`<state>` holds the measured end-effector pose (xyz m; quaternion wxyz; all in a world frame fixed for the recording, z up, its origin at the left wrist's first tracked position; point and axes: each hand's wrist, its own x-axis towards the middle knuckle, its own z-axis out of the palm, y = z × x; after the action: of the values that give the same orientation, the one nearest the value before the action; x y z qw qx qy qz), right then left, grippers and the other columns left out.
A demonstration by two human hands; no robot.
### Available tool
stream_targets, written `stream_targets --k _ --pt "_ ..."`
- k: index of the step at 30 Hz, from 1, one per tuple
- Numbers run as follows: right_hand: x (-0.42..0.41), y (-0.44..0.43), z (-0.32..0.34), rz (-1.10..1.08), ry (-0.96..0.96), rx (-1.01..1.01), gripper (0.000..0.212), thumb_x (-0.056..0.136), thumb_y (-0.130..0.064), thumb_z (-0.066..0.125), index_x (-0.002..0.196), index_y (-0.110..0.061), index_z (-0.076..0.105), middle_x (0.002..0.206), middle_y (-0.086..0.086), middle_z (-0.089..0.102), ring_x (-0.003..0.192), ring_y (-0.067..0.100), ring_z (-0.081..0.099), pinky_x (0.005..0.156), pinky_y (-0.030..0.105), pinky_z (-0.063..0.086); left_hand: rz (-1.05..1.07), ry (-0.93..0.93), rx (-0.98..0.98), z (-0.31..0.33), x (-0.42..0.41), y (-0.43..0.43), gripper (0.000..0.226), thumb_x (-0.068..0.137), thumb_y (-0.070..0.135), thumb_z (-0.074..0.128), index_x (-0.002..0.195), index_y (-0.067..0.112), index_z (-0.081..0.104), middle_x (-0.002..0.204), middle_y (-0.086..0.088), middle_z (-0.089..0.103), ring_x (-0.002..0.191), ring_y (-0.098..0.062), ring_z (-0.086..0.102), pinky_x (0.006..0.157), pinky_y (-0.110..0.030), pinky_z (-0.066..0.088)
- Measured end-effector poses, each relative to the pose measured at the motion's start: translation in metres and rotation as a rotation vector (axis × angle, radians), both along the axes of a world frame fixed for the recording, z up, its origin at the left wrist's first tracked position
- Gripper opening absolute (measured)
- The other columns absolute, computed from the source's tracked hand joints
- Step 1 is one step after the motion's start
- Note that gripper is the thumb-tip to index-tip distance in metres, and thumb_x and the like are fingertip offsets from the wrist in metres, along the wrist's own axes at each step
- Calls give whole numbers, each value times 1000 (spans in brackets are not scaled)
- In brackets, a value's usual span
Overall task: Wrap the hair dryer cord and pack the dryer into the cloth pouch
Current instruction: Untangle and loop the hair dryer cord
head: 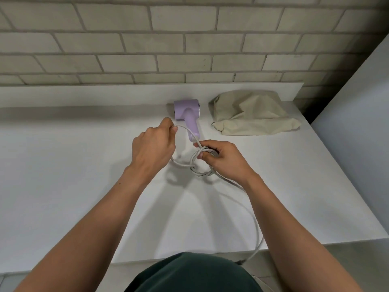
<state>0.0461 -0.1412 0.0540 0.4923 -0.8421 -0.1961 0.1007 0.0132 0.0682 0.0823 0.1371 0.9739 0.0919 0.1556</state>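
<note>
even soft light | faint shadows on table (63, 165) | edges bowed

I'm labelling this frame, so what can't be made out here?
Head view:
- Far end of the pale grey cord: drops past the white table's front edge, too small.
- Loop count: fingers of the right hand cover the coil.
- Opening of the beige cloth pouch: crumpled folds hide whether it's open.

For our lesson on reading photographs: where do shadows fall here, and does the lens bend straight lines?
Head view: soft shadows of the forearms and cord lie on the white counter between them; same view: the wide lens bows and fans the mortar lines of the brick wall; no glare shows.
</note>
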Motion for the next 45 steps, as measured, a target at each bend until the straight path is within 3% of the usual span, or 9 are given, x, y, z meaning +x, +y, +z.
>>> stream_targets --k 3,7,13,21,25,30,35,40,45 --pt "2 -1 -1 -26 -4 -7 24 94 -24 73 117 -33 77 86 -25 71 80 -7 63 73 7 42 -59 -21 21 2 0 1 20 107 27 44 122 19 55 106 -9 71 88 -38 57 69 -41 45" --pt "3 1 -4 9 3 -22 25 93 -25 74 117 -33 77 93 -13 77 86 6 67 78 21 52 -445 -85 206 3 9 1 39 96 21 65 135 24 64 131 -1 68 114 -33 61 91 -43 49" --pt "6 3 0 5 -16 -2 24 92 -24 73 112 -34 79 92 -13 78 87 10 66 83 30 53 -538 -32 410 1 17 -4 58 98 51 27 101 26 79 81 2 74 78 -29 68 77 -41 50" --pt "10 0 11 -38 17 88 26 91 -18 74 113 -29 79 90 -9 78 80 8 66 90 39 56 -328 -252 291 -3 16 -5 29 101 34 49 93 17 71 51 -5 60 46 -35 55 58 -31 40" --pt "6 -3 9 -39 138 192 25 94 -12 73 115 -24 78 92 -5 80 81 9 71 83 29 55 -178 -192 6 3 20 0 30 105 37 42 130 35 58 76 -4 76 76 -39 68 67 -38 52" --pt "3 -6 10 -35 187 212 24 93 -9 74 115 -18 77 89 -3 80 73 11 69 78 24 54 -27 -110 -147 8 22 8 27 104 37 40 125 36 57 84 -3 76 93 -40 64 78 -47 55" --pt "3 -10 14 -27 185 168 23 95 -7 71 115 -15 77 85 -2 79 70 3 66 74 18 52 -31 46 -16 -1 21 15 27 103 27 49 119 24 70 104 -8 72 96 -41 62 71 -38 46" --pt "5 -12 20 -11 195 134 22 95 -9 72 114 -17 78 82 -3 78 66 5 62 73 17 52 -370 17 22 5 21 14 49 99 25 64 147 23 54 146 -1 57 126 -31 57 96 -42 48" --pt "6 -14 24 -22 179 113 20 94 -9 72 112 -18 79 83 -2 78 64 3 61 71 14 51 -605 -59 296 8 31 12 46 97 50 52 133 26 67 132 -3 68 128 -34 59 108 -49 41"
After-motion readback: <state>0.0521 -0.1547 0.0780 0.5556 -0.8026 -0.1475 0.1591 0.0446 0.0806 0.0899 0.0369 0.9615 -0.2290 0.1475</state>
